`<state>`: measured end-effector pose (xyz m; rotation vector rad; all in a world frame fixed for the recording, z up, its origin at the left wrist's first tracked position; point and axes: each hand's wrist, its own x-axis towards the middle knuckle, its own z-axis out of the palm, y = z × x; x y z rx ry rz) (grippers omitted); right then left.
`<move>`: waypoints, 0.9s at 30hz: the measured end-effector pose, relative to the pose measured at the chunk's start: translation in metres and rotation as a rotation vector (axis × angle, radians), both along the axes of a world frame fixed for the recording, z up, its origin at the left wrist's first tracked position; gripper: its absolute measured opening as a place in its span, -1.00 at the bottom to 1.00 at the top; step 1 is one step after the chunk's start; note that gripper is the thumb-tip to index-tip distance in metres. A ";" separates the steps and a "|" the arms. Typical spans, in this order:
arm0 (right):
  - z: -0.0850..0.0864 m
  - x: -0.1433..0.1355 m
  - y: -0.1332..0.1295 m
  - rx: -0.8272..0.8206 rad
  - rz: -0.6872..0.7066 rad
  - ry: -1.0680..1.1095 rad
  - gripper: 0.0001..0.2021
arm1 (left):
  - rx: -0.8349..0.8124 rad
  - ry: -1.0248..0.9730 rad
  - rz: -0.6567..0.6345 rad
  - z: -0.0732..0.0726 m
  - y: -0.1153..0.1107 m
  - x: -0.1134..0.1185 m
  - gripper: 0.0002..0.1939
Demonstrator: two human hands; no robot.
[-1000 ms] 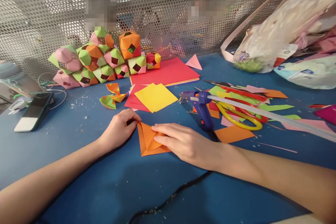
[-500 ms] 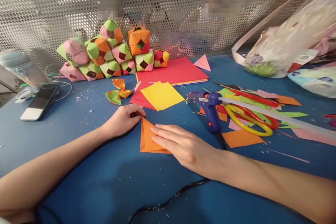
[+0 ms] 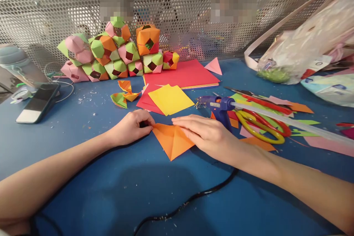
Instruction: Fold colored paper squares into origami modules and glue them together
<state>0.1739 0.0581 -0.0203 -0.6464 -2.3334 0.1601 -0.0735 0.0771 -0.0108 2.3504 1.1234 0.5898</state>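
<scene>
An orange paper [image 3: 172, 141] with creases lies on the blue table, one corner pointing toward me. My left hand [image 3: 132, 127] pinches its upper left corner between thumb and fingers. Over its right side rests my right hand [image 3: 206, 134], fingers stretched out and close together, covering the right corner. Just beyond the hands are yellow sheets [image 3: 171, 99] on red ones. Small folded orange and green pieces [image 3: 125, 95] sit behind my left hand.
Folded paper balls [image 3: 110, 53] are stacked at the back left, near a phone [image 3: 37, 105] and a bottle [image 3: 20, 64]. A blue glue gun [image 3: 218, 105], scissors [image 3: 260, 127] and paper scraps lie at right. A black cable [image 3: 190, 202] crosses the front.
The orange paper has turned so a corner points toward me, and its creased face shows wider. My right hand has moved slightly up and right; my left hand stays at the paper's corner.
</scene>
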 end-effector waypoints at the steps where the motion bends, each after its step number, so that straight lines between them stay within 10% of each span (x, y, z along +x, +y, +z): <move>1: -0.002 -0.002 -0.002 0.042 -0.010 0.008 -0.77 | 0.010 0.006 -0.008 0.000 0.000 0.000 -0.90; 8: -0.010 -0.003 -0.006 0.274 0.194 -0.152 -0.82 | 0.035 0.025 -0.071 0.002 0.002 -0.001 -0.86; 20: -0.008 -0.011 -0.019 0.233 0.082 -0.139 -0.83 | 0.224 0.054 -0.059 0.009 -0.011 0.003 -0.87; 27: -0.012 -0.007 -0.016 0.216 0.074 -0.140 -0.82 | 0.384 0.211 -0.559 0.018 -0.023 0.002 -0.86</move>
